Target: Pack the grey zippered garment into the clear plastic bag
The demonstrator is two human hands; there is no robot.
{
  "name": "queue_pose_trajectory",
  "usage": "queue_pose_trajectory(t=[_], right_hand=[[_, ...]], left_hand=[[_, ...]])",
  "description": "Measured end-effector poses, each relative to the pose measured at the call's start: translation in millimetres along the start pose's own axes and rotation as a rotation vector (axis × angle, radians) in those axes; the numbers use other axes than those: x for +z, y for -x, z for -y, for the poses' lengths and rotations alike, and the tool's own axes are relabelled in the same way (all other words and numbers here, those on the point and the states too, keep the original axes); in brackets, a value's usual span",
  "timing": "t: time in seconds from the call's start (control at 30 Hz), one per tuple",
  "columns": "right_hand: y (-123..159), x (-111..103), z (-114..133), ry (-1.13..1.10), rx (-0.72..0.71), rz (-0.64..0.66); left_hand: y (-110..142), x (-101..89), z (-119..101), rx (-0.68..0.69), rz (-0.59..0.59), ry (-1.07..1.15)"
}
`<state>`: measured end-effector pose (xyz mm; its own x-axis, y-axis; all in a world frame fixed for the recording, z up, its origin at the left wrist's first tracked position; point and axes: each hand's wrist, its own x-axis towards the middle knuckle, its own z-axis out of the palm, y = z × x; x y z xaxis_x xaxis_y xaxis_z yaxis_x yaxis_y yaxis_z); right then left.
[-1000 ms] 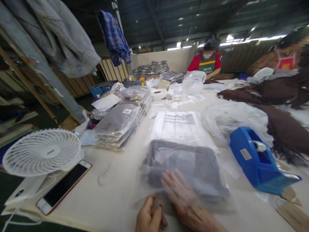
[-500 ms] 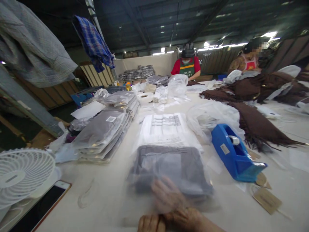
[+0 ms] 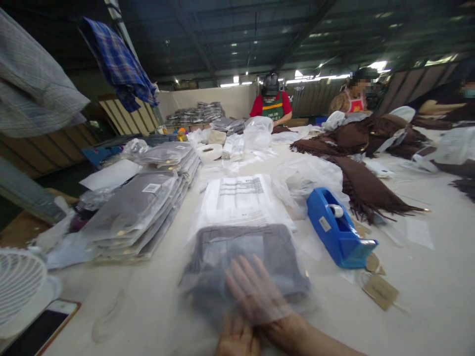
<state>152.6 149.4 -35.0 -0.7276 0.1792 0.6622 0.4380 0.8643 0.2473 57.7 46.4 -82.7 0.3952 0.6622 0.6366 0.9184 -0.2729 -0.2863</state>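
Note:
A folded grey garment (image 3: 241, 249) lies in a clear plastic bag (image 3: 297, 291) on the white table (image 3: 426, 306), close to the front edge. My right hand (image 3: 256, 291) lies flat on the garment with fingers stretched and spread, looking hazy as if under the plastic film. My left hand (image 3: 237, 341) is at the bottom edge, fingers curled at the bag's near end. Behind the garment lies a pile of empty printed bags (image 3: 241, 198).
A blue tape dispenser (image 3: 336, 230) stands to the right, with cardboard tags (image 3: 380, 291) beside it. A stack of bagged garments (image 3: 137, 212) is on the left, a white fan (image 3: 18, 282) and a phone (image 3: 40, 331) at the lower left. Brown fringed garments (image 3: 363, 188) and co-workers (image 3: 272, 101) are further back.
The view has swung to the right, so fan and phone slid to the left edge. My right hand has moved up on the bagged garment and its fingers spread flat.

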Motion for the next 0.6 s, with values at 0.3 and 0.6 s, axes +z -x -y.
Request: queue_pose_trajectory(t=[0.3,0.6], right_hand=[[-9.8,0.0,-25.4,-0.116,-0.073,0.110],[-19.7,-0.8,-32.7,-0.188,-0.100,0.190]], left_hand=[[-16.2,-17.8,0.7,-0.217,0.028,0.034],[-20.7,-17.0,6.4,-0.286,0.227,-0.004]])
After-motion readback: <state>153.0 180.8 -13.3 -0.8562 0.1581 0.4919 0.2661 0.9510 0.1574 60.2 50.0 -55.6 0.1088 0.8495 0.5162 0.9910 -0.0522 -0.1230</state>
